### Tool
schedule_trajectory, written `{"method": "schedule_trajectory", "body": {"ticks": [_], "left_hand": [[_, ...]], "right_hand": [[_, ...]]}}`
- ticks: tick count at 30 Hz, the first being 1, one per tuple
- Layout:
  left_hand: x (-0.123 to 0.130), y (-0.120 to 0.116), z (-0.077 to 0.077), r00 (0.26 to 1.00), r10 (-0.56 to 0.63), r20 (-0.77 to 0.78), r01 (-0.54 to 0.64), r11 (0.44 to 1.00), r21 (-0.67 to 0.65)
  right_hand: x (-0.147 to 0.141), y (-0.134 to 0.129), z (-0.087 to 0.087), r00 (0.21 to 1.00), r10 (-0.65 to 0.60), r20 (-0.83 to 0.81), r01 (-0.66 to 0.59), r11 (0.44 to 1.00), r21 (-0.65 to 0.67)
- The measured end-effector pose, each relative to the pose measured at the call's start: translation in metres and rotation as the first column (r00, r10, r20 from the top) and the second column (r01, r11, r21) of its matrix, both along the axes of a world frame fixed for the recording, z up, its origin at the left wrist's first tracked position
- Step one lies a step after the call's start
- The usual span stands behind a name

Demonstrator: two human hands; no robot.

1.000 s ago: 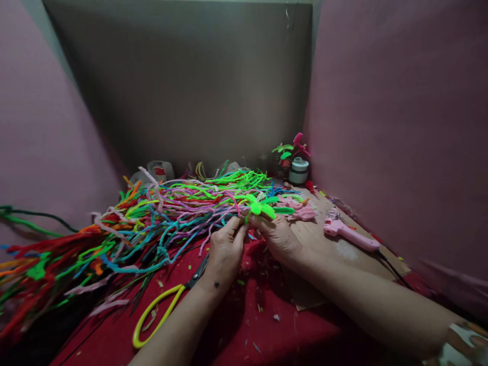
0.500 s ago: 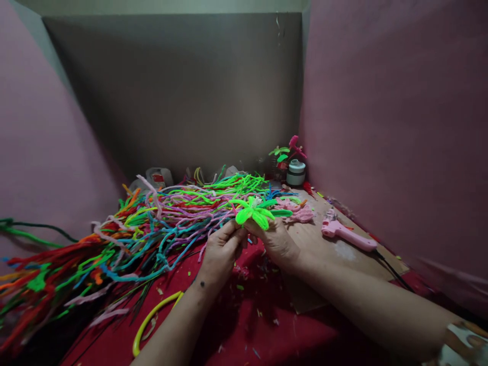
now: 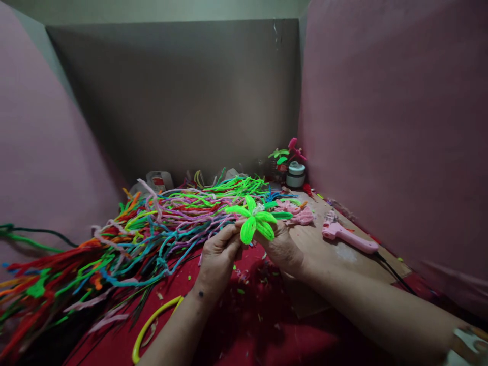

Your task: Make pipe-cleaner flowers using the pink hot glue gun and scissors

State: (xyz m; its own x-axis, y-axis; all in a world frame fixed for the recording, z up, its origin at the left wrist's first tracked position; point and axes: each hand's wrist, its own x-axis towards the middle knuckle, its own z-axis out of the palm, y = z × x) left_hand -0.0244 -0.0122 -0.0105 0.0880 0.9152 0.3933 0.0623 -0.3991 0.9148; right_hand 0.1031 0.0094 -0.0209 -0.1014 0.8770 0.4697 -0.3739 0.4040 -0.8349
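A bright green pipe-cleaner flower [image 3: 248,230] with several looped petals is held up in front of me, its face tilted toward me. My left hand [image 3: 220,249] pinches it from the left, fingers curled close under the petals. From the other side my right hand [image 3: 282,249] grips it, its fingertips partly hidden behind the petals. White fuzzy bits [image 3: 258,208] show behind the flower's upper right. Darker green leaf-like loops [image 3: 281,215] lie just beyond my right hand.
A big heap of coloured pipe cleaners [image 3: 152,254] spreads over the red cloth [image 3: 229,325] at left. On the cardboard [image 3: 316,244] at right lies a pink glue gun [image 3: 348,238]. Behind stand a pale jar [image 3: 295,175] and finished-looking flowers [image 3: 280,153]. Yellow-handled tool [image 3: 147,325] lies near my left forearm.
The green flower has tipped toward me and turned, so its petals now spread downward and to the left. Both hands keep hold and have shifted only slightly.
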Motion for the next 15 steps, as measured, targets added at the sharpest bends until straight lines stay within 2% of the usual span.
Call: {"method": "schedule_trajectory", "body": {"ticks": [3, 6, 11, 15], "left_hand": [[0.001, -0.001, -0.002, 0.999, 0.028, -0.016, -0.028, 0.999, -0.037], [0.002, -0.001, -0.001, 1.0, 0.003, 0.014, -0.001, 0.992, -0.125], [0.002, -0.002, 0.006, 0.968, -0.169, 0.185, 0.212, 0.947, -0.243], [0.0, 0.0, 0.008, 0.894, -0.301, 0.333, 0.405, 0.861, -0.308]], "right_hand": [[0.0, -0.001, 0.002, 0.998, 0.058, -0.011, -0.058, 0.998, -0.017], [0.002, -0.001, 0.004, 0.996, 0.089, 0.005, -0.089, 0.995, -0.035], [0.006, 0.004, 0.002, 0.995, 0.09, 0.04, -0.089, 0.996, -0.011], [0.006, 0.007, -0.003, 0.977, 0.214, -0.008, -0.214, 0.973, -0.085]]}}
